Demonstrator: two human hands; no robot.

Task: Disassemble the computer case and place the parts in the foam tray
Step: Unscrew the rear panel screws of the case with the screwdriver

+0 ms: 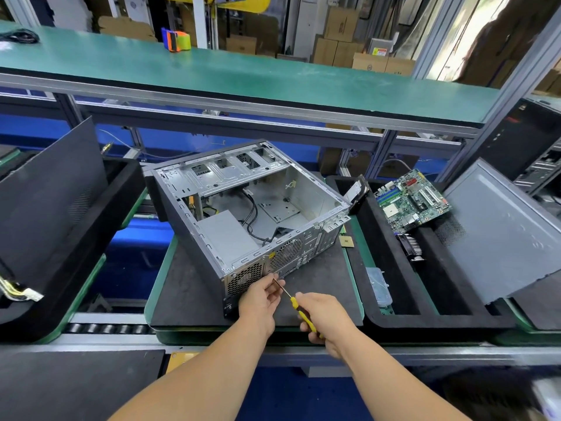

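Silver case (243, 202) on a black mat (188, 287)

Yellow-and-black screwdriver (299, 311); green motherboard (409, 202); black foam tray (391, 268); grey panel (498, 232); teal shelf (243, 74).

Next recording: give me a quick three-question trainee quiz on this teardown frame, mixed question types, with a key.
1. True or false: the motherboard is still mounted inside the computer case.
2. Which of the hands grips the yellow handle of the screwdriver?
A. left hand
B. right hand
C. neither
3. Fill in: the screwdriver's tip points at the ___ panel of the case, near the power supply vent.

Key
1. False; it lies in the foam tray to the right.
2. B; the left hand pinches the shaft near the tip.
3. rear
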